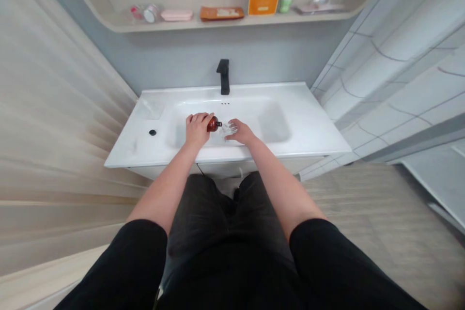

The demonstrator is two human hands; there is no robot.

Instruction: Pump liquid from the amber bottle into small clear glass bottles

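Left hand (197, 128) gripping a tipped glossy brown bottle (212, 124), right hand (240, 131) curled around a clear cup (227, 130), probably glass, over white basin (276, 118)

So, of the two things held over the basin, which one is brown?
The bottle in the left hand, tilted toward the right hand. The other, the clear object in the right hand, is see-through and colourless.

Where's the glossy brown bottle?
Head view: the bottle is in the left hand over the white basin, left of the clear container in the right hand.
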